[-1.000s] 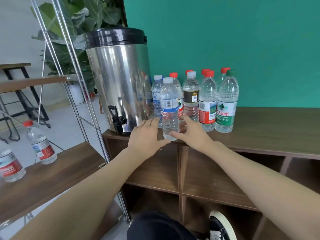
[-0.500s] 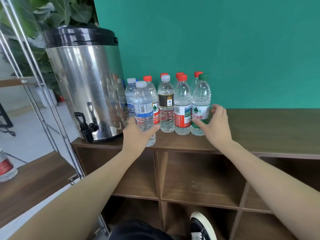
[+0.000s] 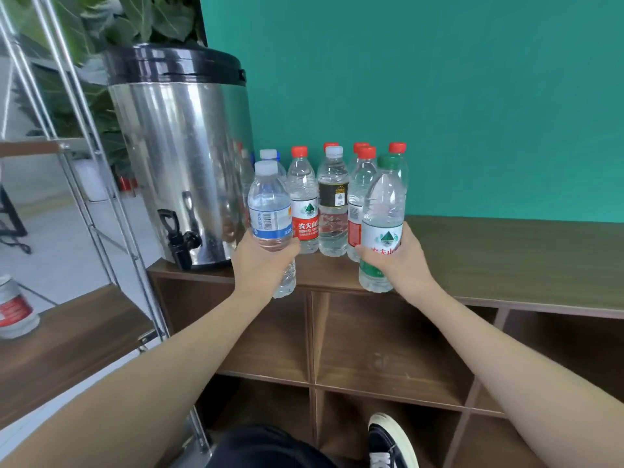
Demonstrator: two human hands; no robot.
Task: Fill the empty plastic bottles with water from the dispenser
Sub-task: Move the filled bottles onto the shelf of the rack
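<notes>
Right hand (image 3: 401, 256) since grabbed green-capped bottle (image 3: 383, 224), lifted it off worktop (image 3: 506, 258). Left hand (image 3: 261, 261) fingers clamped round blue-label bottle (image 3: 270, 224), held near dispenser (image 3: 182, 157) tap (image 3: 179, 238), likely for filling. Both caps on.

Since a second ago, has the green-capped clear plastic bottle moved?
Yes. The green-capped clear plastic bottle has left the row beside the red-capped bottles; the right hand grips it, forward at the brown wooden cabinet top's front edge.
</notes>
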